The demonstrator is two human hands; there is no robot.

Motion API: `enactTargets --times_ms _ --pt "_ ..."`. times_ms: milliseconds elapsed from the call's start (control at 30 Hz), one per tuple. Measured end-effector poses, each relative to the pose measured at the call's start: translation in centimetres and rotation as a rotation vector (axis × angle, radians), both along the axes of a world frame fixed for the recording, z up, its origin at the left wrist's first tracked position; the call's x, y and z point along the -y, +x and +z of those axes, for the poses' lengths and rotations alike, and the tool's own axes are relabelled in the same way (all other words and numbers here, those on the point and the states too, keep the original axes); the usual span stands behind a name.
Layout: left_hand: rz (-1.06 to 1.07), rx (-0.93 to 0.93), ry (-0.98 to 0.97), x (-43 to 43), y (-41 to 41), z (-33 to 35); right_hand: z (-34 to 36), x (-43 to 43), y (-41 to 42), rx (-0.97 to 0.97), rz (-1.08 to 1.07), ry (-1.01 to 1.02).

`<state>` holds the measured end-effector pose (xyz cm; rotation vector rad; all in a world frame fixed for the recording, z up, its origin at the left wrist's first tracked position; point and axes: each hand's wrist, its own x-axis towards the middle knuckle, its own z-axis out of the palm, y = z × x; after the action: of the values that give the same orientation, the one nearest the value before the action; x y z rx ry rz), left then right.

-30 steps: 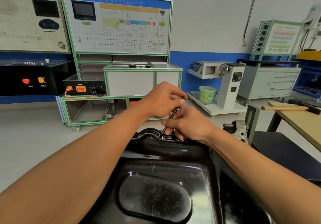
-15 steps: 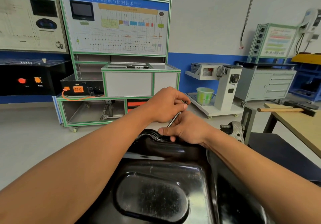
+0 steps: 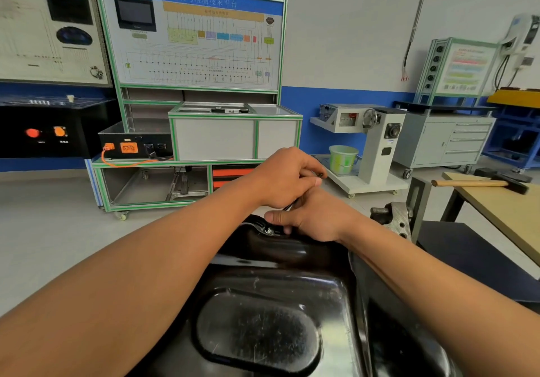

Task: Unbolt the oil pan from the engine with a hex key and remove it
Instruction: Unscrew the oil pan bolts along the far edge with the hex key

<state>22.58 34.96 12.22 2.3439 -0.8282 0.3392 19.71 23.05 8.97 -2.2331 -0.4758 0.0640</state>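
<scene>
A glossy black oil pan (image 3: 271, 312) fills the lower middle of the head view, bottom side up on the engine. At its far rim a bolt (image 3: 267, 231) shows in the flange. My left hand (image 3: 287, 176) is closed around the upper end of a thin black hex key (image 3: 292, 205), whose tip pokes out past my fingers at the right. My right hand (image 3: 312, 218) lies just below it on the pan's far rim, fingers pinched around the key's lower shaft. Most of the key is hidden by both hands.
A grey engine bracket (image 3: 394, 220) with a stud sticks up right of the pan. A wooden table (image 3: 502, 210) with a hammer (image 3: 479, 183) stands at the right. Green-framed training benches (image 3: 193, 113) and a wheeled stand with a green bucket (image 3: 343, 159) stand across the floor.
Both hands have sunk lower onto the pan's far rim, and the left hand has closed down over the right. The visible length of the hex key has shrunk between them.
</scene>
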Motion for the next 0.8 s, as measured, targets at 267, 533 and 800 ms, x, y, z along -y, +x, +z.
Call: enactTargets --times_ms 267,533,800 --pt "0.074 -0.084 -0.097 -0.3 0.6 -0.1 0.4 0.4 -0.4 -0.030 -0.010 -0.047" --pt "0.096 -0.149 -0.120 -1.0 1.0 0.1 0.2 0.4 -0.2 -0.058 0.001 -0.066" --pt "0.007 -0.074 -0.018 -0.3 0.0 0.0 0.3 -0.3 0.0 -0.041 0.012 -0.089"
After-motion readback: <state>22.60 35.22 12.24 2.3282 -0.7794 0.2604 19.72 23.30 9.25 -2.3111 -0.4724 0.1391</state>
